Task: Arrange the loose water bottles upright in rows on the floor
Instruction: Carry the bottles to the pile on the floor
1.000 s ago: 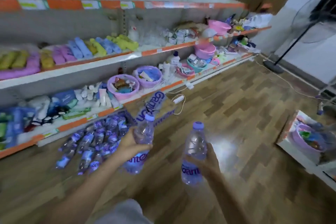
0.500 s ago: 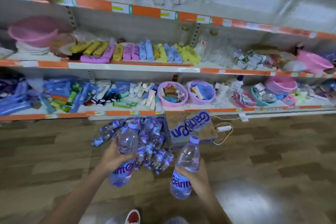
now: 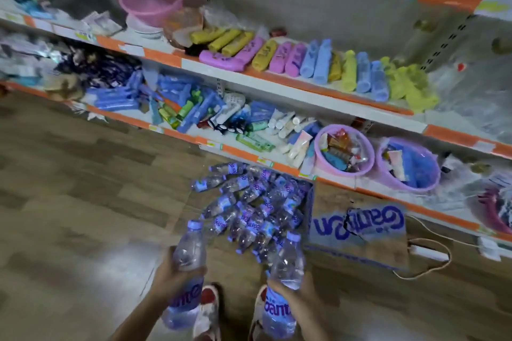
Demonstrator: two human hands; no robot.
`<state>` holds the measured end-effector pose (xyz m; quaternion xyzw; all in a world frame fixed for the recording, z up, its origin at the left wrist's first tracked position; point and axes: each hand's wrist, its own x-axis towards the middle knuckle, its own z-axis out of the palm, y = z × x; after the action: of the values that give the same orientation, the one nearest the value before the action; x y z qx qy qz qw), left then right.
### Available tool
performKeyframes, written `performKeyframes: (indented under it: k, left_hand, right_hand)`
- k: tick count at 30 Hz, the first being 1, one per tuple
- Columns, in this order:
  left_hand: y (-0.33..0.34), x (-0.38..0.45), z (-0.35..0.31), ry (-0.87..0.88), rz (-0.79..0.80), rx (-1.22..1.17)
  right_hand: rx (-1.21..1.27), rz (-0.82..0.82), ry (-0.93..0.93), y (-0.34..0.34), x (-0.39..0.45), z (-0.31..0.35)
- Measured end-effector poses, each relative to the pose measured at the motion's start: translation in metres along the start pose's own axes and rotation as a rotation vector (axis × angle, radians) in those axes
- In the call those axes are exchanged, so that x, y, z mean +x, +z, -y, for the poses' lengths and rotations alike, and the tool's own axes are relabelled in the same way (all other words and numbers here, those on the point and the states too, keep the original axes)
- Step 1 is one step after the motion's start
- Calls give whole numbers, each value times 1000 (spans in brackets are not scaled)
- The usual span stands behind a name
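While each hand carries one water bottle, neither is yet on the floor: the left hand (image 3: 173,275) is curled round the left bottle (image 3: 186,279) at its middle, and the right hand (image 3: 300,299) wraps the right bottle (image 3: 282,289) from the side, both caps tilted forward over the person's shoes (image 3: 209,310). Each grip looks closed about the waist of its bottle, not the base, so setting one down at that tilt could let it topple. Just ahead lies the heap of loose bottles (image 3: 252,205), lying on their sides and overlapping, touching the flattened cardboard carton (image 3: 357,232) to its right. A bottle stood too near that heap may be knocked over when the next is pulled out, and the round ones could roll. Beyond the carton a white power strip (image 3: 428,252) and its cable trail across the wooden floor (image 3: 83,202), a snag for feet. Behind everything stands the shop shelving (image 3: 304,102).
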<state>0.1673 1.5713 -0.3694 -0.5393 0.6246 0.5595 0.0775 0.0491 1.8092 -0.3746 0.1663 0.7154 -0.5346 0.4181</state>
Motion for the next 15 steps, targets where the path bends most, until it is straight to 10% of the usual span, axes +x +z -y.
performKeyframes:
  k: [15]
  left_hand:
    - [124, 341, 218, -215, -106, 45]
  right_hand:
    - [-673, 47, -123, 144, 353, -202]
